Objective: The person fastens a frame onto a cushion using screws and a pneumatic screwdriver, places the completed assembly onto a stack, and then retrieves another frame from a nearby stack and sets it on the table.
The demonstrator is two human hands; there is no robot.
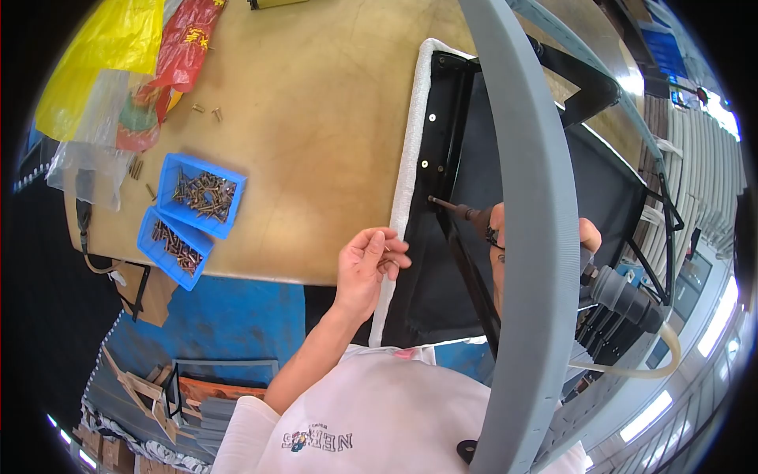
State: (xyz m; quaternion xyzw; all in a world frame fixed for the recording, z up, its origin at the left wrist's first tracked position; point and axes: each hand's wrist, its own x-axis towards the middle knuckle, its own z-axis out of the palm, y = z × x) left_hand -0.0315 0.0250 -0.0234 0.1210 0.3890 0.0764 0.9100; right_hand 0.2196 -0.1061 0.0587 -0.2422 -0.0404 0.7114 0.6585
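1. Shows, at far left, a yellow bag (103, 63) beside a red bag (185, 43), with a clear bag (83, 170) below, near the edge of the table (316, 118).
2. Features, next, two blue bins (167, 178) side by side, filled with screws (207, 197), with others loose on the table.
3. Holds the left hand (369, 262) half-curled at the white edge of the black panel (442, 292), thumb close to the fingers; cannot tell whether anything sits between.
4. Sets the panel on the table, jutting past the near side, with two pale spots on its black rail (446, 103).
5. Grips a driver (474, 214) in the right hand (497, 229), tip at the rail; cannot tell whether touching.
6. Hides part of that grip behind a gray frame (533, 197).
7. Includes, at right, a pale hose (673, 351) curving below a stack of pale pieces (687, 158).
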